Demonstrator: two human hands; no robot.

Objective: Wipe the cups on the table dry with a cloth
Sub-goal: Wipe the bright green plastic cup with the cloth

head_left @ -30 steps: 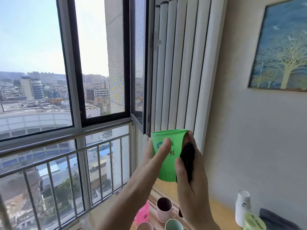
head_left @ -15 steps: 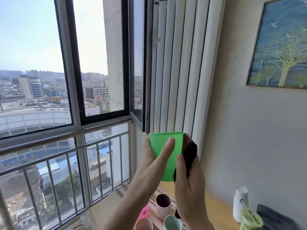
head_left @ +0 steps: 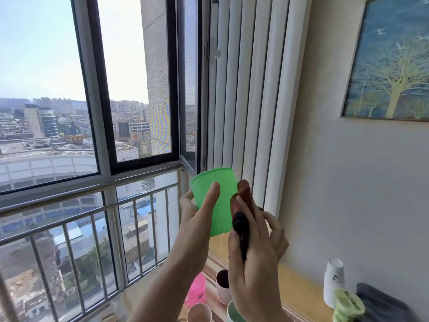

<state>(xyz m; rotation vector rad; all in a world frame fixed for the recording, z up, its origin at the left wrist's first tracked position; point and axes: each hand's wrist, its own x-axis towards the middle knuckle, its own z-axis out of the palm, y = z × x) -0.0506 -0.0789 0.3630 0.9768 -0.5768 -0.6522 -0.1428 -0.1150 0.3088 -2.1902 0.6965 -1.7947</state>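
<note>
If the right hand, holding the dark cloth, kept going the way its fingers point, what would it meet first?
Probably the white vertical blind slats behind; depth is unclear. The right hand points up and away, its dark cloth beside the green plastic cup.

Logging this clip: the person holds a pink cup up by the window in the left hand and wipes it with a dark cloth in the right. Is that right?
Not quite: the raised cup is green. The head view shows the left hand holding the green cup while the right hand presses the dark cloth against its side. The pink cup stands below on the table.
</note>
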